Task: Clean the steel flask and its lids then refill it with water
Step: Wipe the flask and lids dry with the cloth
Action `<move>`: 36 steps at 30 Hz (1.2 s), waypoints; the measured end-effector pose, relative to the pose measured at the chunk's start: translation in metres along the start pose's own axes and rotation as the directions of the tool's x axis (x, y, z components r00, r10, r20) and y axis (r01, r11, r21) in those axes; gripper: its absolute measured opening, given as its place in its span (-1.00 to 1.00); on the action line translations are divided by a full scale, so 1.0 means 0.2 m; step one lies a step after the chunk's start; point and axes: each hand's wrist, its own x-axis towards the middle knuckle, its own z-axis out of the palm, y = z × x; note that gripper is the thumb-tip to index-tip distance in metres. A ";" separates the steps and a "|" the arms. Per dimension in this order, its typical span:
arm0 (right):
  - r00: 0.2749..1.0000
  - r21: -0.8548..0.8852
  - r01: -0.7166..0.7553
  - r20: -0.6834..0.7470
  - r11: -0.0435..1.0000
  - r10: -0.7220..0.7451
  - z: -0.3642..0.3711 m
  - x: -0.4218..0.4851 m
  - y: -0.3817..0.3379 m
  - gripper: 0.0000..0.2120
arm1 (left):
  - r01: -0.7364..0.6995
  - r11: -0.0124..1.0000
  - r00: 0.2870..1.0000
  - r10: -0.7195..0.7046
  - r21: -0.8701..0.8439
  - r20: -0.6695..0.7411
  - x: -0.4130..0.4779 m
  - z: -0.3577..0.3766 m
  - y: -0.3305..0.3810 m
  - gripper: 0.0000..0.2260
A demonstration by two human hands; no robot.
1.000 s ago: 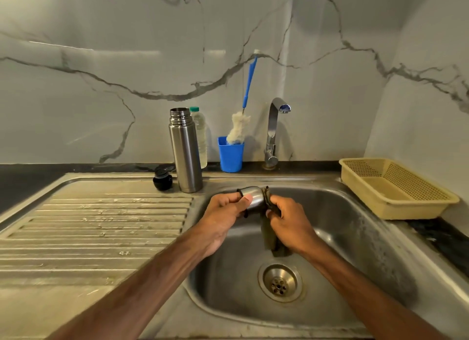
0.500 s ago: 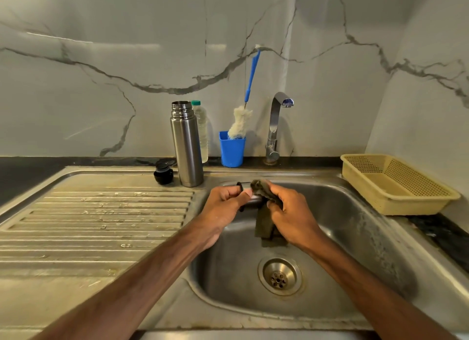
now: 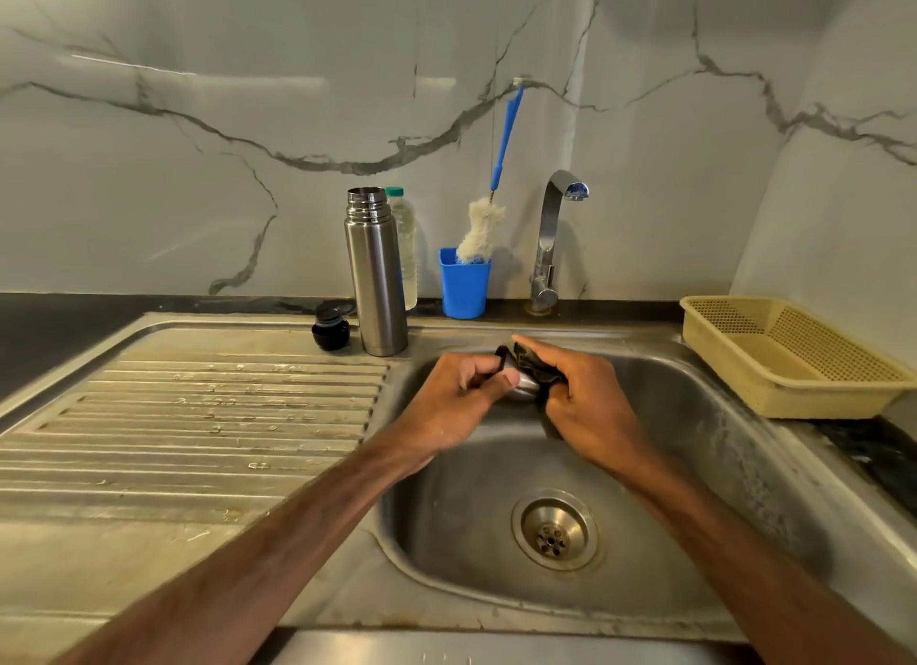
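Head view: my 2 hands meet over the sink (image 3: 704, 446), so drips fall in the basin.
Left hand (image 3: 459, 401): grips the steel lid (image 3: 525, 390) to steady it.
Right hand (image 3: 588, 406): clenched round a dark cloth (image 3: 533, 367), pressed on the lid to scrub.
Flask (image 3: 377, 287): upright, open, on the drainboard (image 3: 198, 416) beside the basin, awaiting its turn.
Black lid (image 3: 330, 328): just left of the flask.

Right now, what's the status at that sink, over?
Left hand grips steel lid over sink; right hand holds dark cloth on it. Flask uncapped, upright on drainboard, black stopper beside it. Nothing in the way.
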 end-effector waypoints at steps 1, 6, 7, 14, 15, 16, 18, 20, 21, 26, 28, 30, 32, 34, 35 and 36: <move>1.000 0.004 0.001 0.006 1.000 -0.001 -0.01 -0.01 0.00 -0.35 | 0.008 1.000 1.000 -0.008 0.003 -0.001 0.00 0.00 0.00 -0.82; 0.995 -0.022 0.095 0.037 0.995 -0.095 0.03 -0.03 -0.01 -0.32 | 0.047 0.998 0.999 -0.047 -0.047 0.008 -0.01 -0.04 -0.01 -0.83; 0.996 -0.003 0.086 0.031 0.996 -0.086 0.03 -0.02 -0.01 -0.34 | 0.030 0.999 0.999 -0.029 -0.042 0.022 -0.01 -0.05 0.00 -0.82; 0.998 0.041 0.065 -0.014 0.997 -0.064 -0.02 -0.03 -0.02 -0.37 | 0.004 1.000 0.998 -0.003 -0.012 0.065 -0.01 -0.04 -0.01 -0.82; 0.995 0.023 0.097 -0.015 0.995 -0.097 -0.01 -0.03 -0.02 -0.33 | 0.020 0.999 0.998 -0.019 -0.033 0.053 -0.01 -0.05 -0.01 -0.82; 0.993 0.018 0.121 -0.009 0.992 -0.121 0.01 -0.03 -0.03 -0.31 | 0.033 0.998 0.998 -0.030 -0.054 0.049 -0.01 -0.06 -0.01 -0.82; 0.996 0.055 0.093 -0.002 0.994 -0.093 0.02 -0.02 -0.04 -0.32 | 0.031 0.997 0.998 -0.028 -0.065 0.053 -0.02 -0.08 0.00 -0.81; 1.000 0.101 -0.002 -0.013 0.995 0.004 0.01 0.00 -0.03 -0.40 | 0.007 0.997 0.996 0.000 -0.082 0.085 -0.02 -0.09 0.02 -0.81; 0.998 0.124 -0.056 -0.014 0.991 0.058 0.01 0.01 -0.02 -0.44 | -0.008 0.994 0.994 0.020 -0.109 0.107 -0.03 -0.09 0.03 -0.79; 0.955 0.469 -0.294 0.113 0.833 0.274 -0.03 0.00 0.03 -0.54 | -0.067 0.975 0.986 0.096 -0.211 0.133 -0.03 -0.07 0.03 -0.75; 0.925 0.607 -0.368 0.159 0.704 0.346 -0.02 0.00 0.04 -0.57 | -0.095 0.966 0.987 0.124 -0.240 0.105 -0.03 -0.07 0.01 -0.74; 0.895 0.711 -0.411 0.197 0.571 0.400 -0.01 0.00 0.03 -0.61 | -0.131 0.958 0.986 0.152 -0.254 0.063 -0.03 -0.07 0.01 -0.73; 0.872 0.772 -0.432 0.226 0.467 0.434 0.01 0.00 0.01 -0.64 | -0.187 0.958 0.981 0.194 -0.218 0.012 -0.03 -0.06 0.02 -0.75; 0.860 0.820 -0.436 0.258 0.371 0.441 0.02 -0.01 -0.02 -0.65 | -0.261 0.956 0.965 0.255 -0.137 -0.061 -0.04 -0.03 0.03 -0.77; 0.856 0.837 -0.436 0.271 0.330 0.441 0.02 -0.01 -0.04 -0.66 | -0.277 0.956 0.959 0.268 -0.100 -0.092 -0.04 -0.02 0.03 -0.77; 0.851 0.849 -0.437 0.284 0.298 0.441 0.03 -0.01 -0.05 -0.66 | -0.282 0.958 0.954 0.275 -0.054 -0.117 -0.04 -0.01 0.03 -0.78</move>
